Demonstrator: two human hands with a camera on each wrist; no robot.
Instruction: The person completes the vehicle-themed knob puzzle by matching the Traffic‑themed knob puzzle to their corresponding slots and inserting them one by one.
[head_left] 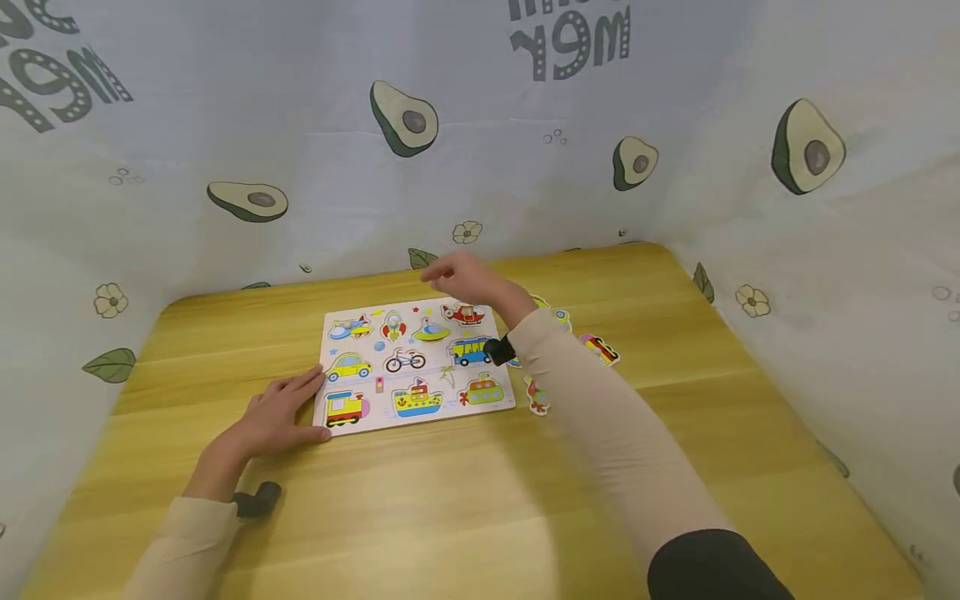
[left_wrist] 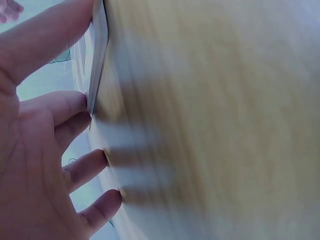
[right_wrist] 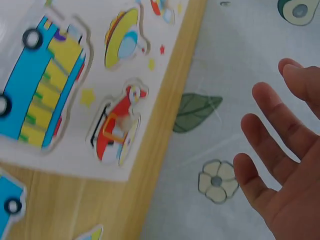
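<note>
A white puzzle board (head_left: 438, 354) with printed vehicle shapes lies flat on the wooden table. My left hand (head_left: 273, 417) rests at its left edge, thumb at the near corner and fingertips along the side. The left wrist view has the thumb and forefinger against the board's edge (left_wrist: 99, 55), the other fingertips on the tabletop. Raised over the board's far right part is my right hand (head_left: 468, 277). Its fingers are loosely bent and hold nothing in the right wrist view, near the red helicopter (right_wrist: 116, 127) and blue bus (right_wrist: 37, 82).
Right of the board lie several loose pieces, including a red-and-yellow one (head_left: 600, 350) and a red-and-green one (head_left: 537, 396). My right forearm partly covers others. An avocado-print cloth (head_left: 510, 183) hangs behind the table (head_left: 420, 517) and at its sides.
</note>
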